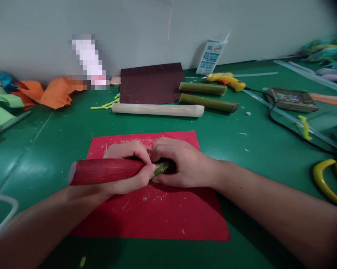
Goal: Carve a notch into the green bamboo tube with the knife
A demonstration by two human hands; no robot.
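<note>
Over the feed I count one red cylinder [107,172] held in my left grip [136,182] and one green bamboo piece [160,168] in my right grip [185,160], both over one red sheet [157,220]; fingers seem to hide any join. Two split bamboo lengths [209,104], one pale stick [157,110] and one glue gun [227,80] lie beyond on the green counter [123,123], near a grey wall [143,30].

At ctr. of frame, a red cyl. [107,171] is held w/ L hand [132,184], a green bamboo pc. [160,169] w/ R hand [186,164], above a red mat [157,222] strewn w/ shavings [147,198]. Upper ctr., a pale stick [157,110] & 2 split bamboo pcs. [207,104] are laid; upper R, a yellow glue gun [227,80] is seen.
</note>
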